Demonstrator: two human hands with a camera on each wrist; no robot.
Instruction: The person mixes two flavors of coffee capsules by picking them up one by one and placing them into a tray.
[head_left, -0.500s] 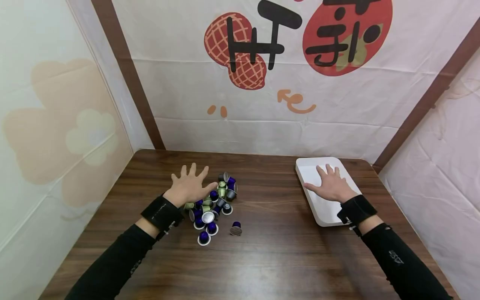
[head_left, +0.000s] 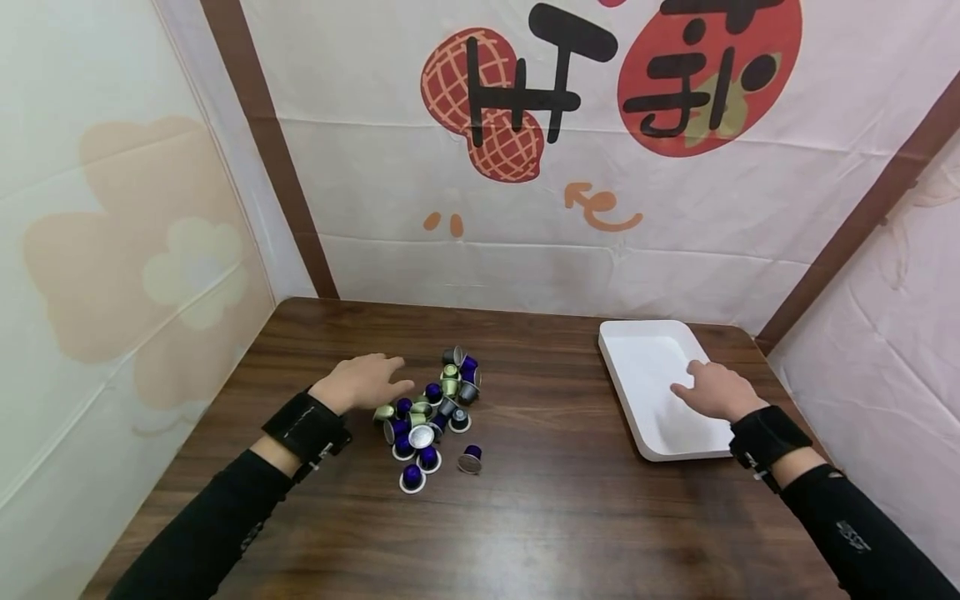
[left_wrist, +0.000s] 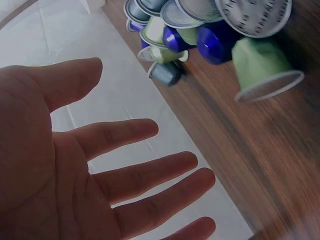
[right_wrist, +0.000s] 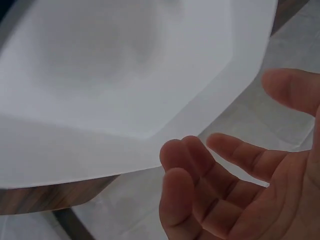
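Observation:
My left hand (head_left: 358, 385) hovers just left of a pile of coffee capsules (head_left: 422, 436), holding nothing. In the left wrist view its fingers (left_wrist: 145, 177) are extended and spread, apart from the capsules. The pile mixes dark blue, pale green and grey capsules; a pale green capsule (left_wrist: 260, 62) lies nearest that camera. One dark capsule (head_left: 470, 459) lies on its own to the right of the pile. Over the right side of a white rectangular tray (head_left: 618, 379) is my right hand (head_left: 718, 392), with loosely bent fingers (right_wrist: 177, 200) and nothing in them.
Brown wood-grain table (head_left: 540, 517) lies under everything. A printed white cloth wall (head_left: 480, 267) stands along its far edge, with more cloth on both sides. The tray sits near the table's right side.
My left hand has drawn back slightly left, its fingers less spread. My right hand has shifted right and a little nearer, over the tray's right edge, its fingers more bent.

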